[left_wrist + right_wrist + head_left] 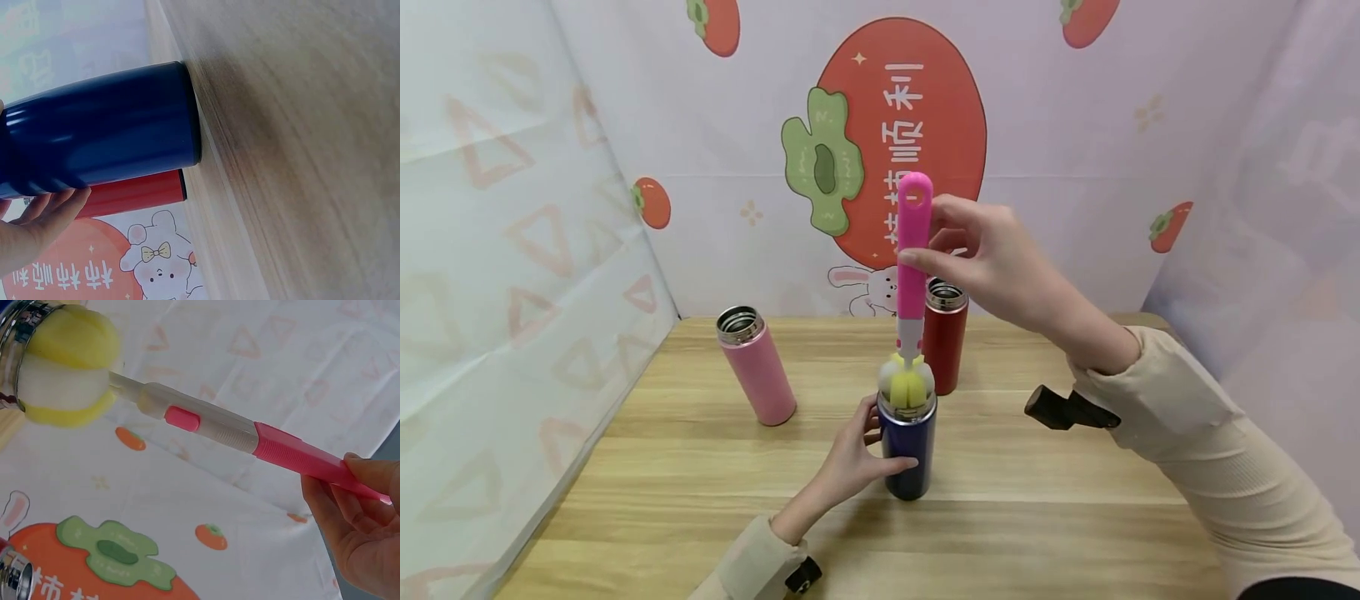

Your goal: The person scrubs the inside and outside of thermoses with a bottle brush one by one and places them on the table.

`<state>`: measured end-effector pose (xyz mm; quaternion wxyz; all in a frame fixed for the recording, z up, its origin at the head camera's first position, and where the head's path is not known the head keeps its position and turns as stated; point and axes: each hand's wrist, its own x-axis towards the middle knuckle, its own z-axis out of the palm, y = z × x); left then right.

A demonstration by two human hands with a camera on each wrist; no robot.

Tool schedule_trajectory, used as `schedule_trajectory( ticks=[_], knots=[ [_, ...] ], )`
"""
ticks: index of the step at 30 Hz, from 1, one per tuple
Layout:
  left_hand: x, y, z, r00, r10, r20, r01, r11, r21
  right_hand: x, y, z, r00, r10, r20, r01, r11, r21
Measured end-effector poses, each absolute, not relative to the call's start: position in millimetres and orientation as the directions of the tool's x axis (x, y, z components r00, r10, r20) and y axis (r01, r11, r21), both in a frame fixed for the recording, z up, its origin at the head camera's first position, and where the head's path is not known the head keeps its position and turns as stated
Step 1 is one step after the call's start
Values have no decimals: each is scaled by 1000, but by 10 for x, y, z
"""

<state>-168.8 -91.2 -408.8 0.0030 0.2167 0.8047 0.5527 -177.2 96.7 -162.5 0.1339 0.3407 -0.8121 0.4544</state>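
My right hand (1000, 258) pinches the pink handle of a bottle brush (913, 275) between thumb and fingers. The brush stands upright, its yellow and white sponge head (72, 365) at the mouth of a dark blue bottle (908, 458), the lower part inside the steel rim. My left hand (853, 454) grips that bottle around its upper side, thumb across the front. In the left wrist view the blue bottle (112, 125) shows its dark base near the wooden tabletop, with the left fingers (59, 212) along its side.
A red bottle (946, 346) with an uncovered steel mouth stands just behind the blue one. Off to the left is a pink bottle (760, 367), also without a lid. The wooden table (1060, 517) is bordered by printed cloth walls (1060, 133) at the back and sides.
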Motion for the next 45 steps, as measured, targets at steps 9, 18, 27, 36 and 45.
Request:
schedule_trajectory(
  ticks=[9, 18, 27, 36, 45],
  knots=[
    [-1693, -910, -4075, -901, 351, 256, 364, 288, 886, -1732, 941, -1658, -711, -453, 538, -696, 345, -629],
    [-1677, -904, -4054, -916, 344, 204, 315, 304, 899, -1757, 939, -1742, -690, -472, 548, -715, 331, -615],
    [-1525, -864, -3764, -918, 351, 187, 298, 296, 907, -1754, 940, -1837, -687, -486, 540, -717, 332, -613],
    [-1538, -864, -3821, -912, 349, 213, 323, 296, 899, -1728, 937, -1927, -686, -502, 526, -716, 337, -612],
    [-1505, -829, -3798, -920, 349, 177, 287, 294, 912, -1785, 916, -2435, -670, -599, 438, -699, 311, -644]
  ],
)
